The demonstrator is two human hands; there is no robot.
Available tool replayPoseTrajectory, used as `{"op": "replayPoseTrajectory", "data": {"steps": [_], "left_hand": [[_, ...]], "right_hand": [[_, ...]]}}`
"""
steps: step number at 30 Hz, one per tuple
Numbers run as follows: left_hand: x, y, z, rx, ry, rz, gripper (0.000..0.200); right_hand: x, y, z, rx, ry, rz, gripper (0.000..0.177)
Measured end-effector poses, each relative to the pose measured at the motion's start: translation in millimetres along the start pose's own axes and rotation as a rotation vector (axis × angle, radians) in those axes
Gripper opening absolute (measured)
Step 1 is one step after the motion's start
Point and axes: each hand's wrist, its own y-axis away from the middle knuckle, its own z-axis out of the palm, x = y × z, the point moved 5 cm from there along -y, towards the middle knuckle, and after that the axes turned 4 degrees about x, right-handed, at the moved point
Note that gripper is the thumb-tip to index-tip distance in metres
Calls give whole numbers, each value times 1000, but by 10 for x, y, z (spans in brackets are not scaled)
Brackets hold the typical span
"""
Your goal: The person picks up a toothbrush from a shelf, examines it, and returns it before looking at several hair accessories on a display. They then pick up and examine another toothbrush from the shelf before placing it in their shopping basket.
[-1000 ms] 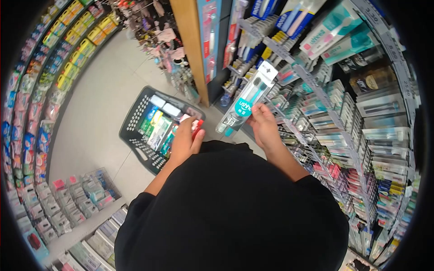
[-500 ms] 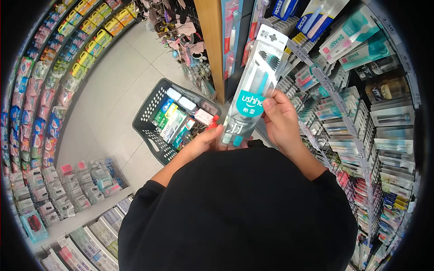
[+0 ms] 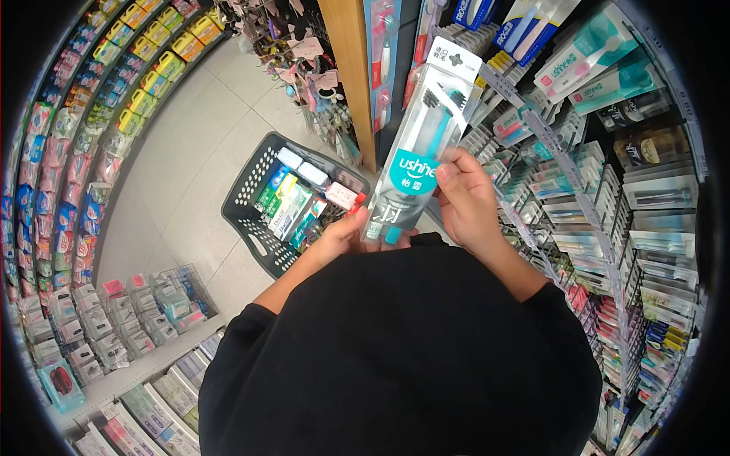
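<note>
A clear toothbrush package [image 3: 414, 163] with a white top and a teal "ushine" label is held up in front of my chest, tilted to the right. Inside it are a white and a teal toothbrush with dark bristles. My left hand [image 3: 342, 234] grips its lower left edge. My right hand [image 3: 468, 199] pinches the right edge beside the label, thumb on the front. Beyond my left hand a dark grey shopping basket [image 3: 242, 204] holds boxes and packs, among them a pink-and-white pack [image 3: 341, 195].
Racks of packaged toothbrushes [image 3: 582, 190] rise close on my right. A wooden post [image 3: 348, 76] stands ahead, beside hanging accessories [image 3: 312, 68]. Shelves of bottles and bags [image 3: 95, 152] curve along the left, with small packs in wire bins [image 3: 114, 319] at lower left.
The package has shifted slightly left and the glare on its plastic has changed. Both hands keep hold of it.
</note>
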Motion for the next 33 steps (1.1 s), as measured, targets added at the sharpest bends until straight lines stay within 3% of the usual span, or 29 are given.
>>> {"op": "replayPoseTrajectory", "data": {"steps": [6, 9, 12, 13, 17, 20, 24, 27, 33], "left_hand": [[-28, -26, -16, 58, 74, 24, 72], [19, -101, -102, -207, -26, 119, 65], [159, -129, -119, -61, -291, 315, 56], [182, -136, -142, -32, -288, 354, 43], [219, -127, -235, 126, -344, 438, 36], [234, -99, -200, 293, -512, 560, 38], [272, -55, -249, 464, -877, 709, 59], [376, 52, -98, 501, -1298, 1028, 68], [357, 123, 20, 524, -1444, 1200, 66]], "right_hand": [[61, -18, -18, -2, 15, 10, 31], [158, -28, -73, 9, -7, 55, 36], [161, -43, -4, 38, -53, 116, 44], [139, -52, 10, 27, -41, 130, 47], [204, -48, -24, 23, -120, 168, 54], [248, -38, -41, 33, -196, 202, 57], [336, -44, -109, 35, -386, 251, 54], [342, -48, -107, 36, -556, 281, 50], [324, -52, -83, 2, -681, 291, 48]]}}
